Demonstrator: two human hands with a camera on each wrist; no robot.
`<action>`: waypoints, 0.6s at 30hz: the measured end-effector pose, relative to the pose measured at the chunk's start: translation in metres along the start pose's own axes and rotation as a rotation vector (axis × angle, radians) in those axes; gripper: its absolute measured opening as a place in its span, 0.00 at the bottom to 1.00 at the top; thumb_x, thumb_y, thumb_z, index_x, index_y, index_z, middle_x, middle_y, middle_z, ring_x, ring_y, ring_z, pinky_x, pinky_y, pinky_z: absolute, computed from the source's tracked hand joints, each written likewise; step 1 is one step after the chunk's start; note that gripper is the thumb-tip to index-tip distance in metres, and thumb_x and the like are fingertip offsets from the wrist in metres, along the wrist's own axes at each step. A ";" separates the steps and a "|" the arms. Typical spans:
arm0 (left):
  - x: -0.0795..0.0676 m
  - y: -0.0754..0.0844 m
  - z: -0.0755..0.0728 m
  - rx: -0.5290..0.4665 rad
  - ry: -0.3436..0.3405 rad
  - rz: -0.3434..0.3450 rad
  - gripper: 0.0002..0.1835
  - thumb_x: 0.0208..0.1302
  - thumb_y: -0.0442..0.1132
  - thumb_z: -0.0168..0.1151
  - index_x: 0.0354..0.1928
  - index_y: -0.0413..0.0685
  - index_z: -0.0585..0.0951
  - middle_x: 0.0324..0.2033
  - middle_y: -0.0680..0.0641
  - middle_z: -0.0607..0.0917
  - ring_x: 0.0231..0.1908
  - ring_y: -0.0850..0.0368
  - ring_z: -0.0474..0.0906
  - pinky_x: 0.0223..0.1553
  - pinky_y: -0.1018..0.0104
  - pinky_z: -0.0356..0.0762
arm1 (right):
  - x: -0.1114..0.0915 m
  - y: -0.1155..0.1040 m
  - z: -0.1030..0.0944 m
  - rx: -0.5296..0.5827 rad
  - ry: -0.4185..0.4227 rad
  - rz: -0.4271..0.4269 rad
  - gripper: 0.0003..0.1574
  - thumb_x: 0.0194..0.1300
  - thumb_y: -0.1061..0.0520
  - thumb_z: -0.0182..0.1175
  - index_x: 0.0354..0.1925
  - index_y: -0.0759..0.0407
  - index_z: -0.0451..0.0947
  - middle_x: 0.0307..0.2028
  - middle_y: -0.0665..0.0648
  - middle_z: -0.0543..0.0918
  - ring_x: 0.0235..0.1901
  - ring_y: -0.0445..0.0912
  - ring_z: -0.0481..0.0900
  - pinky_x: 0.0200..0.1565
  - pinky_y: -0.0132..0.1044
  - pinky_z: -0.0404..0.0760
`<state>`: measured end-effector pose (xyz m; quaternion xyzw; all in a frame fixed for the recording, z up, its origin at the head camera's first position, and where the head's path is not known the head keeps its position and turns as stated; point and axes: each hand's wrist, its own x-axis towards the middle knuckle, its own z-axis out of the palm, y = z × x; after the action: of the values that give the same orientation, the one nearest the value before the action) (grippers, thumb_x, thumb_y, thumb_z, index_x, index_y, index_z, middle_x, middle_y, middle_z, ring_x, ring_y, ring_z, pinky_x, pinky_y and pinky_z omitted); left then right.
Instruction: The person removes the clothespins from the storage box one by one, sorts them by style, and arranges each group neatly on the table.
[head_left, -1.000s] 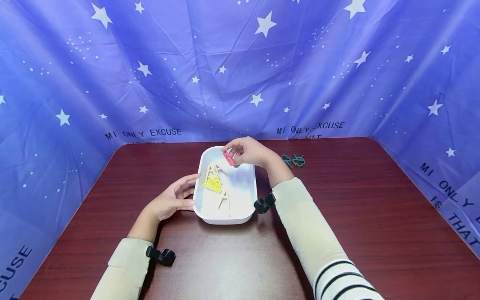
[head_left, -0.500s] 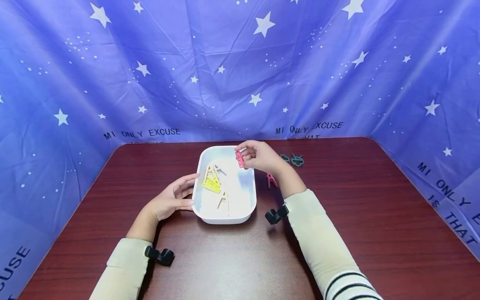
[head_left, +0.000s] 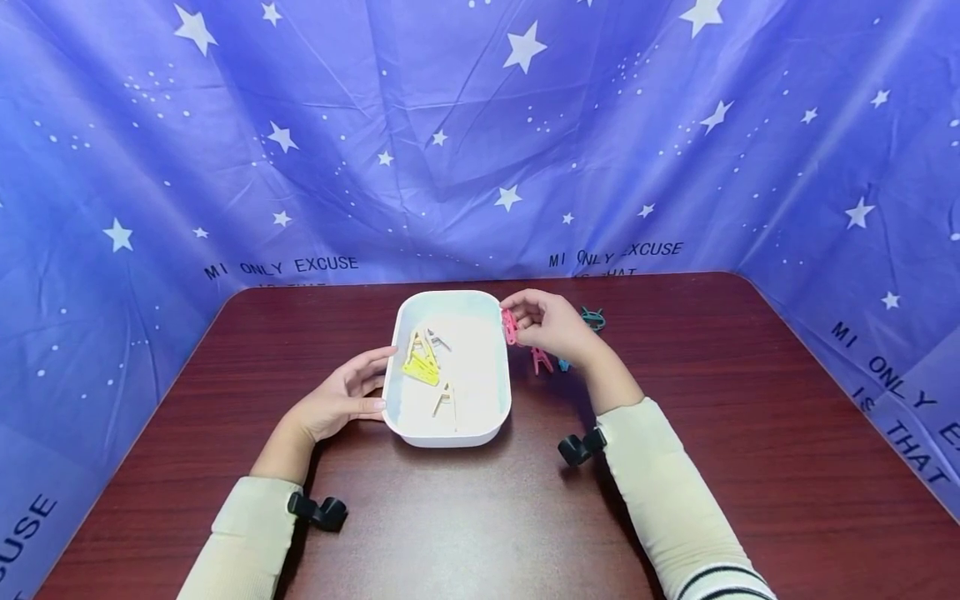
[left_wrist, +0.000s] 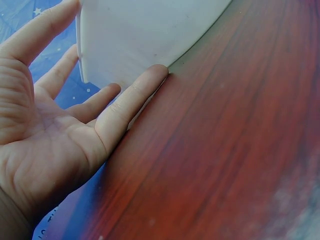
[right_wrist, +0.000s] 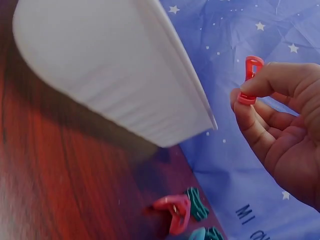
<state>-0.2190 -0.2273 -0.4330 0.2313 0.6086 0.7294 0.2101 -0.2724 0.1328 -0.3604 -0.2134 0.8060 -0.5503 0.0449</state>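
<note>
A white plastic tray (head_left: pixel 450 435) stands on the table with yellow clothespins (head_left: pixel 422 367) and pale clothespins (head_left: pixel 444 400) inside. Along its left wall rests my left hand (head_left: pixel 341 402), fingers extended and fingertips touching the side, as the left wrist view (left_wrist: pixel 55 130) also shows. My right hand (head_left: pixel 558 329) pinches a pink clothespin (right_wrist: pixel 250 80) between thumb and fingers, just beyond the tray's right rim. Below that hand, another pink clothespin (head_left: pixel 541 361) lies on the table beside a light-blue piece (head_left: pixel 565 365), mostly hidden by the wrist.
Dark green clips (head_left: pixel 593 318) lie behind the right hand, near the back of the reddish-brown table (head_left: pixel 480 517). A blue star-patterned curtain (head_left: pixel 450 167) hangs behind and at both sides. Black wrist cameras (head_left: pixel 577 450) sit on both sleeves.
My right hand has moved right with the pink clothespin, from over the tray to outside its right rim. The other pink clothespin and light-blue piece have come into view. The left hand stays put.
</note>
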 end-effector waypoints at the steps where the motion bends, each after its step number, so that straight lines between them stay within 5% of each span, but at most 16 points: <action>1: 0.000 0.000 0.000 0.002 0.002 0.001 0.43 0.58 0.23 0.64 0.74 0.44 0.58 0.70 0.29 0.52 0.60 0.47 0.70 0.46 0.56 0.82 | -0.002 0.001 -0.001 0.006 0.005 0.002 0.29 0.50 0.75 0.58 0.53 0.67 0.77 0.38 0.62 0.80 0.37 0.51 0.76 0.34 0.35 0.79; 18: 0.001 -0.001 0.000 0.001 -0.004 -0.002 0.43 0.58 0.23 0.64 0.74 0.43 0.56 0.70 0.31 0.55 0.59 0.46 0.70 0.46 0.55 0.82 | -0.031 0.028 -0.028 -0.016 0.086 0.014 0.27 0.51 0.75 0.62 0.52 0.70 0.76 0.37 0.63 0.80 0.36 0.50 0.78 0.34 0.33 0.80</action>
<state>-0.2197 -0.2271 -0.4339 0.2322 0.6086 0.7286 0.2119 -0.2609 0.1778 -0.3800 -0.1842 0.8130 -0.5522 0.0127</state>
